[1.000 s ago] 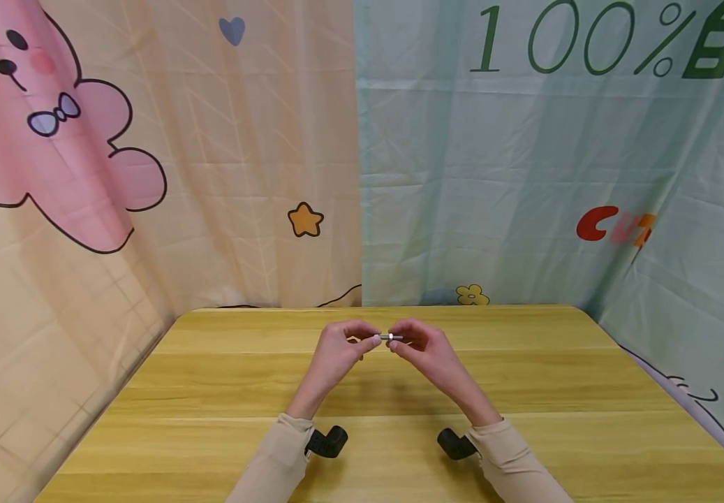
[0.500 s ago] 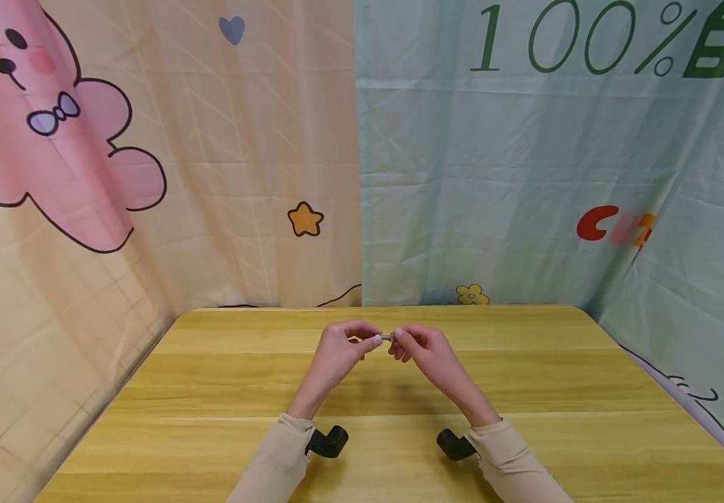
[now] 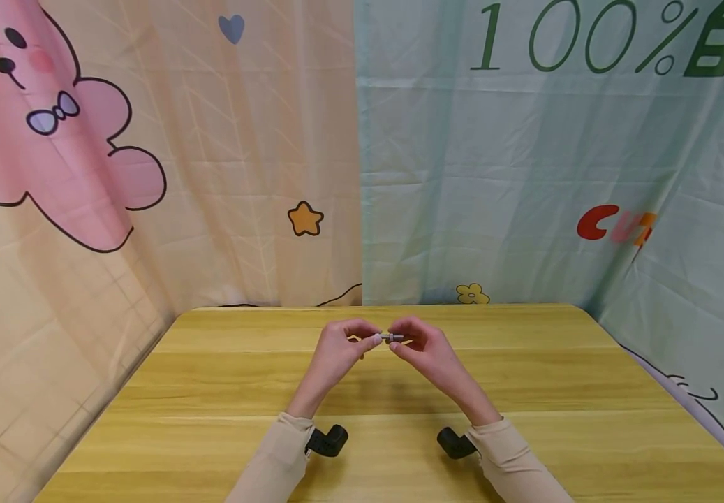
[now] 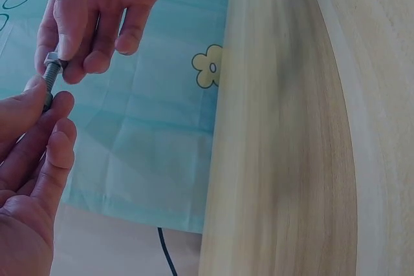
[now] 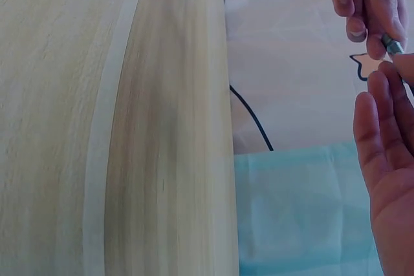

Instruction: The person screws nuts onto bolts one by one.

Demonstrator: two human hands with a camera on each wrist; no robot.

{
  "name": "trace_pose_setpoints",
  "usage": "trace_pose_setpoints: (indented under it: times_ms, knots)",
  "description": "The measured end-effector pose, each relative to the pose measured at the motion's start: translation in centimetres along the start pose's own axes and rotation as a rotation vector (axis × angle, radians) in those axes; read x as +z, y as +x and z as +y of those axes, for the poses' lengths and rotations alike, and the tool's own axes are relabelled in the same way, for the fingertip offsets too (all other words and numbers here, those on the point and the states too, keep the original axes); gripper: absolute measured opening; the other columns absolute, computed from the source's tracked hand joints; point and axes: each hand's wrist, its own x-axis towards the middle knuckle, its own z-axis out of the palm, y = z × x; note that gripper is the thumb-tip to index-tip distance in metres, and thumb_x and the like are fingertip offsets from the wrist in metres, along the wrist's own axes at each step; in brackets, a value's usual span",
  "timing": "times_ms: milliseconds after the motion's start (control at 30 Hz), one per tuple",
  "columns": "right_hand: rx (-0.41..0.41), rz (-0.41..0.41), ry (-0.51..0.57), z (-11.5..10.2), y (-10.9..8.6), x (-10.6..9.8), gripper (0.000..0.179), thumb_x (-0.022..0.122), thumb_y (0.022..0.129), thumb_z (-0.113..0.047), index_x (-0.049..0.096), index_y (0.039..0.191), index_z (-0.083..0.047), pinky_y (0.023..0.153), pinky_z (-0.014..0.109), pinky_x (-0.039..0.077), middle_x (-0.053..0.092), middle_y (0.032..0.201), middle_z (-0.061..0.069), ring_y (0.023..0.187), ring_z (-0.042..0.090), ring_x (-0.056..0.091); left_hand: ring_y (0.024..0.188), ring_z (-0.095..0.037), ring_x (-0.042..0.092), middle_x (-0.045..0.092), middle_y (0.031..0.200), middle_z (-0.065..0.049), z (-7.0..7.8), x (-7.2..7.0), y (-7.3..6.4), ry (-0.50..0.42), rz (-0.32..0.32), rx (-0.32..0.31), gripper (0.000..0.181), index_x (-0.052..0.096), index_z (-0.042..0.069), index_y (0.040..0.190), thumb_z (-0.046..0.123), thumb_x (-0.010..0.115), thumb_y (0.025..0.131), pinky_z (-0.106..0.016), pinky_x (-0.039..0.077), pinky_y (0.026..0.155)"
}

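Above the table, both hands meet at a small metal bolt [image 4: 49,79] with a hex nut [image 4: 54,61] on its shank. My left hand [image 3: 336,353] pinches the bolt's head end between thumb and fingers, the shank pointing right in the head view. Thumb and index finger of my right hand [image 3: 427,355] are at the nut, one on either side; its other fingers spread loosely in the left wrist view. A bit of the bolt's threaded end shows past the nut in the head view. In the right wrist view, the bolt head [image 5: 391,44] peeks out between left fingertips.
A wooden table [image 3: 393,454] lies beneath the hands. Printed curtains [image 3: 512,154] hang behind its far edge and along the sides. Black wrist cameras [image 3: 329,441] sit at both cuffs of the beige sleeves [image 3: 274,461].
Half a second ago the right thumb and fingers covered the nut; now they have rolled apart and the nut shows again, much as one second ago. The left hand stays still.
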Motion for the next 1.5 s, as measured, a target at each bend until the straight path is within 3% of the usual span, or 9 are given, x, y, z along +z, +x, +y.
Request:
trace_pose_setpoints:
  times_ms: [167,433,567,700,867,1000,1133,1300,1500]
  knots:
    - [0.039,-0.002,0.030,2.2,0.2,-0.1,0.023,0.067,0.095,-0.010,0.064,0.116,-0.003,0.084,0.031,0.054,0.067,0.110,0.014,0.098,0.027,0.065,0.074,-0.019,0.060,0.069,0.086,0.003,-0.2,0.0,-0.1,0.001,-0.002,0.004,0.004,0.076,0.014,0.091,0.017,0.075,0.089,-0.032,0.053,0.061]
    - [0.054,0.010,0.003,2.6,0.3,-0.1,0.020,0.063,0.098,-0.028,0.068,0.102,-0.009,0.077,0.039,0.055,0.069,0.090,0.011,0.084,0.030,0.065,0.075,-0.019,0.061,0.070,0.088,0.003,-0.1,0.0,-0.1,-0.005,-0.006,0.007,0.004,0.076,0.015,0.092,0.017,0.074,0.089,-0.034,0.054,0.062]
    - [0.096,0.015,-0.020,0.3,0.1,0.0,0.020,0.058,0.101,-0.024,0.069,0.097,-0.007,0.077,0.045,0.054,0.068,0.088,0.015,0.083,0.034,0.064,0.076,-0.019,0.061,0.070,0.088,0.003,0.0,0.0,0.0,0.001,-0.009,0.014,0.004,0.076,0.015,0.092,0.017,0.074,0.090,-0.034,0.054,0.062]
    - [0.142,0.026,-0.003,-1.5,-0.1,-0.1,0.023,0.055,0.103,-0.017,0.068,0.105,0.001,0.081,0.046,0.054,0.068,0.095,0.017,0.090,0.040,0.062,0.074,-0.019,0.060,0.069,0.087,0.003,0.1,0.1,0.0,0.005,-0.002,0.009,0.003,0.076,0.014,0.092,0.015,0.074,0.089,-0.033,0.054,0.061]
    - [0.097,0.026,-0.009,-1.6,-0.2,-0.2,0.023,0.061,0.098,-0.010,0.063,0.118,0.001,0.085,0.037,0.053,0.065,0.112,0.016,0.103,0.031,0.060,0.075,-0.018,0.060,0.069,0.087,0.003,0.0,0.1,0.0,0.005,0.000,0.006,0.003,0.076,0.013,0.092,0.013,0.074,0.090,-0.031,0.053,0.061]
    - [0.016,0.018,-0.006,-0.5,-0.1,-0.1,0.023,0.065,0.093,0.000,0.061,0.116,0.001,0.086,0.041,0.053,0.063,0.112,0.017,0.105,0.031,0.060,0.075,-0.018,0.060,0.069,0.087,0.003,0.0,0.1,0.0,0.001,0.001,0.009,0.003,0.076,0.012,0.092,0.013,0.074,0.089,-0.030,0.053,0.061]
    - [-0.027,0.014,0.007,1.4,0.3,-0.1,0.021,0.066,0.093,0.000,0.062,0.113,0.000,0.085,0.041,0.054,0.063,0.110,0.015,0.103,0.030,0.061,0.075,-0.018,0.060,0.069,0.087,0.003,0.1,0.1,0.0,-0.004,-0.003,0.010,0.004,0.076,0.012,0.092,0.015,0.074,0.089,-0.031,0.053,0.060]
    - [-0.011,0.014,0.009,2.5,0.3,-0.2,0.019,0.068,0.094,-0.012,0.065,0.112,-0.005,0.084,0.033,0.054,0.065,0.109,0.010,0.100,0.026,0.063,0.076,-0.018,0.060,0.069,0.087,0.003,0.0,0.1,-0.1,-0.013,-0.004,0.010,0.005,0.076,0.012,0.091,0.016,0.074,0.090,-0.031,0.053,0.061]
    - [0.043,0.011,0.008,2.6,0.3,-0.2,0.016,0.065,0.097,-0.020,0.067,0.106,-0.007,0.078,0.032,0.055,0.069,0.096,0.010,0.088,0.030,0.065,0.076,-0.018,0.061,0.070,0.087,0.003,0.0,0.2,-0.1,-0.008,-0.006,0.014,0.004,0.076,0.013,0.092,0.015,0.074,0.090,-0.032,0.054,0.061]
